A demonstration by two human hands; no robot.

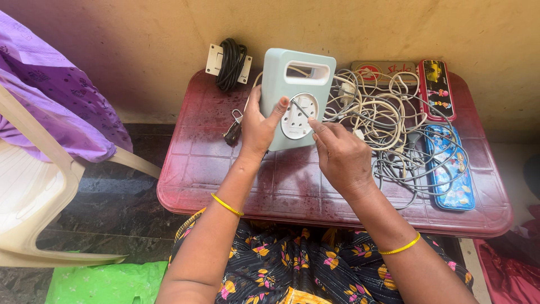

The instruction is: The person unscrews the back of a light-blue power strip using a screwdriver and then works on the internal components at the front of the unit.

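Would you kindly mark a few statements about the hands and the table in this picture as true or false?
1. The left hand grips the pale blue extension box by its left side. True.
2. The right hand holds a thin tool against the box's round socket face. True.
3. The box lies flat on the floor. False: it is held tilted up above the dark red table.
4. The tangle of white cables lies left of the box. False: it lies to its right.
5. A coiled black cord is at the table's far edge. True.
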